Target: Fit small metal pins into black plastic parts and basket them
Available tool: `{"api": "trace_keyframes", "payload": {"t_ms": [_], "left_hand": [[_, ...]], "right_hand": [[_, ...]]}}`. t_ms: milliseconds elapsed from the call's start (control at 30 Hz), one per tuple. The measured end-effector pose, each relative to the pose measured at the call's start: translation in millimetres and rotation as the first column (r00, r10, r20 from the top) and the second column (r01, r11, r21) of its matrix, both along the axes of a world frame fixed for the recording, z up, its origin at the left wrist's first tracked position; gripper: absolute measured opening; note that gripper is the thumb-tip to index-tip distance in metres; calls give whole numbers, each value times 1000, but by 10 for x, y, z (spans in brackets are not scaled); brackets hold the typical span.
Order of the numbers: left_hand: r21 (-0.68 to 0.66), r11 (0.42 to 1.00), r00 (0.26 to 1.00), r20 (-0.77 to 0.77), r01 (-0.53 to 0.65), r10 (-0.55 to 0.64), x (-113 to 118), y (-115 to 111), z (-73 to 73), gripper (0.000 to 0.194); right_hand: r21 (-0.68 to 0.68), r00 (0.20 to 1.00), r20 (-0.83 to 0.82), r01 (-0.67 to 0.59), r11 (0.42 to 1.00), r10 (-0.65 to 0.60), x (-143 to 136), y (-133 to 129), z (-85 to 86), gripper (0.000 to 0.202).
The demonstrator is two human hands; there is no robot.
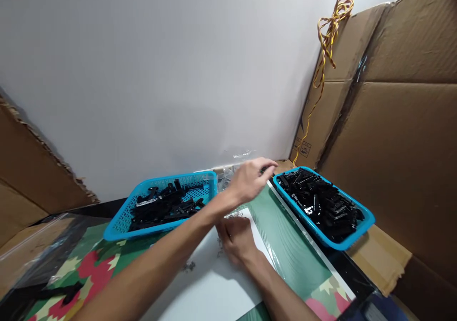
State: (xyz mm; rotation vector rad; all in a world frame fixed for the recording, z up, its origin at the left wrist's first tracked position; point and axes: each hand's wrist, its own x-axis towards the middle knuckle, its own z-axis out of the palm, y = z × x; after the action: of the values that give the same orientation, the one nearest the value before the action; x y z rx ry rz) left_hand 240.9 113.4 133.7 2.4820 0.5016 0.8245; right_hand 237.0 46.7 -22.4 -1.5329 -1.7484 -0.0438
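My left hand reaches across above my right one, at the near-left rim of the right blue basket. Its fingers are curled toward the thumb, with something dark showing between them that I cannot make out. That basket is heaped with black plastic parts. Lower down, my right hand rests on the white sheet, fingers bent inward; whatever they grip is hidden. Tiny dark pieces lie on the sheet just beyond it. Another small cluster of pieces sits beside my left forearm.
A left blue basket holds more black parts. A green patterned mat covers the table. Clear plastic lies between the baskets. Cardboard walls the right side, with a yellow-brown twisted cable hanging there. A white wall stands behind.
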Motion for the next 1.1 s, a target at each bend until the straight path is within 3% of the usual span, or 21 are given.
{"api": "trace_keyframes", "payload": {"t_ms": [100,200,267,333,467,600,700,833,967,1100], "left_hand": [[-70,989,988,68,-132,137,-650,260,139,34],[-42,925,924,36,-378,380,-1314,628,154,38],[77,852,849,-78,-518,523,-1723,881,96,37],[169,797,756,-255,-580,603,-2074,1075,0,36],[155,792,702,-385,-590,599,-2510,1145,-247,33],[117,841,706,-490,-528,512,-2608,960,-488,34],[152,828,672,-514,-540,533,-2561,894,-596,29],[207,780,608,-521,-591,599,-2413,962,-590,31],[211,784,570,-582,-583,580,-2270,1037,-540,35],[228,796,549,-617,-561,564,-2241,1042,-542,37]], "right_hand": [[17,1000,-26,2,1000,-1,25,-47,33,70],[27,999,-44,-18,999,19,36,-81,33,73],[24,998,-51,-31,999,32,46,-99,20,72],[14,998,-57,-32,999,32,60,-114,9,72],[-8,997,-81,-7,1000,7,88,-149,10,69],[9,995,-96,-12,1000,12,115,-215,27,64],[47,994,-106,-7,999,12,119,-262,40,64],[106,992,-127,10,994,3,101,-266,39,68],[116,977,-214,10,993,15,85,-243,17,72],[81,914,-407,33,996,2,104,-238,8,78]]}}
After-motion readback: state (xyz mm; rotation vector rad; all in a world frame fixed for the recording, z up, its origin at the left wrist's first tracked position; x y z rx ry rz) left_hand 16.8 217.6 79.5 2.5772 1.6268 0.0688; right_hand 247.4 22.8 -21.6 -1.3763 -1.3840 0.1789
